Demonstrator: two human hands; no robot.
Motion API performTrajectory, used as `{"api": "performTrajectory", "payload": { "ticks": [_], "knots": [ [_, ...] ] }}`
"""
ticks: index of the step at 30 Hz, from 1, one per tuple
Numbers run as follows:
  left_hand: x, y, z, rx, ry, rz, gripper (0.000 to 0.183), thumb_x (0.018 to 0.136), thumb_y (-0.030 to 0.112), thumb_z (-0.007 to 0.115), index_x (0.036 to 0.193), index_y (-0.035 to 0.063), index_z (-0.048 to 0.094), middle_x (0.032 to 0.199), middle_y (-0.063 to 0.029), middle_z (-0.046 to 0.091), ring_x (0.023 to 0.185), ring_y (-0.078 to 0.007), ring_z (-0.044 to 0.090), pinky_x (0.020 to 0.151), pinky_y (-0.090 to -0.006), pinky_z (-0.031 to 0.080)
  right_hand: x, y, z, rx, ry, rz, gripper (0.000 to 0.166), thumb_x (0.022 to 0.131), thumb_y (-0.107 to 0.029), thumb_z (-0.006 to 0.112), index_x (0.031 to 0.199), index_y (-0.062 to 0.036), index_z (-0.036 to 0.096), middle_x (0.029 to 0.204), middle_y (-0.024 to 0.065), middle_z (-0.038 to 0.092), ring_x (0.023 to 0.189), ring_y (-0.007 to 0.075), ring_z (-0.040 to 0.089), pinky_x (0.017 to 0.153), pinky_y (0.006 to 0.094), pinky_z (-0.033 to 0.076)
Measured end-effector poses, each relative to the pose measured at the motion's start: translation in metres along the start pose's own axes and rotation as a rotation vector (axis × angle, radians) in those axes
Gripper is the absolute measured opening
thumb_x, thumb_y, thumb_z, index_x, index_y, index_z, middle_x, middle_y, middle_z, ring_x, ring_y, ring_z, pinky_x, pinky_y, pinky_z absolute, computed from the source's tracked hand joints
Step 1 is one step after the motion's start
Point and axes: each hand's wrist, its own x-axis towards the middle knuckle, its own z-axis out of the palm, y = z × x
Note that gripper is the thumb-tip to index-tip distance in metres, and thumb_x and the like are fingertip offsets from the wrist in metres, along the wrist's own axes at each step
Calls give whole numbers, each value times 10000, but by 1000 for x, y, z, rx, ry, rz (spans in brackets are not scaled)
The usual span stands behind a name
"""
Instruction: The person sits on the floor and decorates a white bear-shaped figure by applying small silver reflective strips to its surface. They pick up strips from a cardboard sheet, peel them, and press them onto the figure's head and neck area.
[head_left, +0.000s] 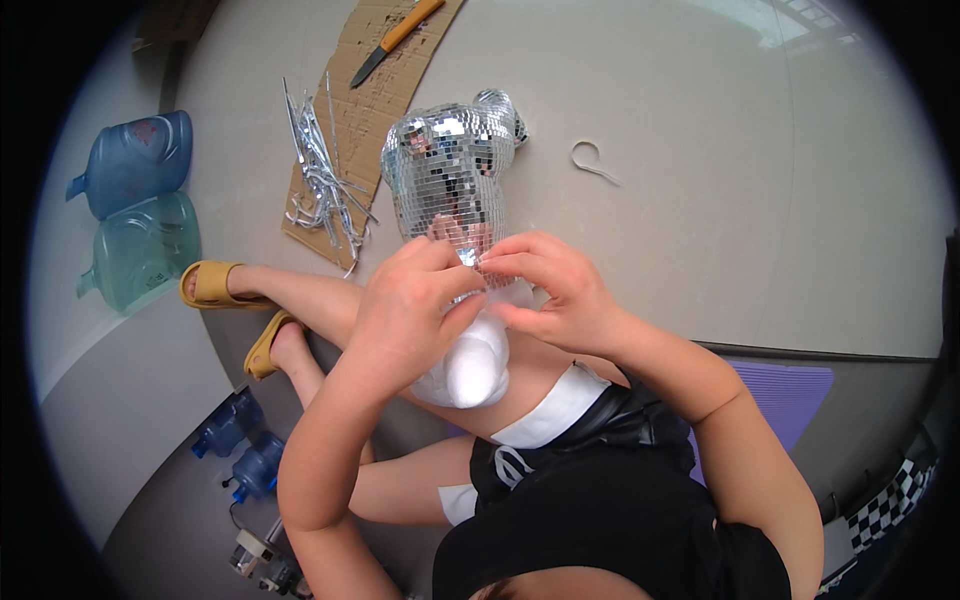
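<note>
A figurine (450, 176) covered in small square mirror tiles lies on the pale tabletop, its bare white end (476, 367) over my lap. Both my hands meet at the border between tiles and smooth white surface. My left hand (416, 307) bends its thumb and index finger over that border; a bit of silver shows below them, but whether they grip a strip is hidden. From the other side, my right hand (562, 289) rests its fingertips on the tiles. Its thumb is apart from them, near the white part, with nothing visible between.
Silver strips (326, 176) are heaped on a cardboard sheet (360, 120), left of the figurine. Farther up the cardboard lies a knife (394, 41) with an orange handle. A curled thin strip (589, 157) is to the right. Large water bottles (142, 161) stand at far left.
</note>
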Motion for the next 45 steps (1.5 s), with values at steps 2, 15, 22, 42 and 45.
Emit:
{"api": "performTrajectory", "payload": {
  "ticks": [2,15,22,42,45],
  "knots": [
    [-1,-1,0,-21,9,-5,116,724,96,736,828,63,697,781,-67,583,790,-266,577,678,-383,484,-1,5,6,9,2,-31,300,725,-43,743,1017,-23,678,983,99,677,875,259,653,738,342,526],
    [-9,-9,-12,-123,-28,-138,231,673,10,736,883,18,642,874,-100,596,880,-290,582,770,-377,475,-13,4,1,138,-7,129,114,761,-19,739,870,-27,708,850,76,684,752,212,664,646,303,521],
    [-10,-9,-10,-132,-51,-168,206,674,-14,722,862,23,645,845,-98,570,859,-276,570,753,-365,464,-22,4,3,140,-32,133,153,755,41,744,889,-27,711,873,72,665,771,175,654,657,276,518],
    [-14,-10,-5,-54,-44,2,125,674,52,715,795,80,720,805,-49,541,813,-238,550,695,-358,454,-24,3,10,-48,9,50,175,722,41,734,885,-21,714,859,71,644,670,159,623,559,265,492],
    [-14,-7,-5,-22,-64,-2,156,674,65,712,821,106,738,802,-36,534,816,-227,542,701,-355,437,-22,0,10,-102,19,33,189,710,35,742,886,-31,718,846,70,643,667,172,626,553,273,494]
  ]
}}
